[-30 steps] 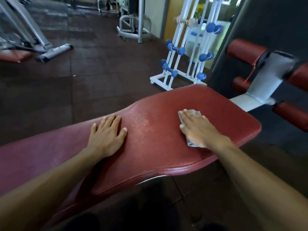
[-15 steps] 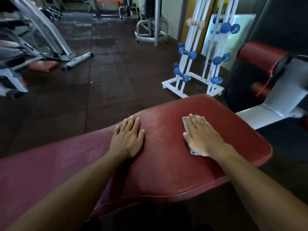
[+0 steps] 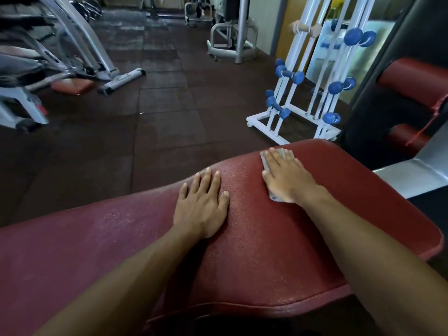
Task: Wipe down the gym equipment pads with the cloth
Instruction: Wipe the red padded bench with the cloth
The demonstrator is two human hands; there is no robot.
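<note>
A long red bench pad (image 3: 266,251) fills the lower half of the head view. My right hand (image 3: 286,177) lies flat with straight fingers on a small grey cloth (image 3: 265,161), pressing it onto the pad near its far edge; most of the cloth is hidden under the hand. My left hand (image 3: 202,204) rests flat on the pad's middle, fingers spread, holding nothing. Red roller pads (image 3: 412,76) sit on a white frame at the right.
A white rack with blue dumbbells (image 3: 288,76) stands just beyond the pad. Grey exercise machines (image 3: 72,57) occupy the left, another machine base (image 3: 232,40) the back. Dark rubber tiles cover the floor (image 3: 157,122).
My right hand has slid the cloth toward the pad's far edge. The view has come closer and tilted up; my left hand has stayed flat on the pad.
</note>
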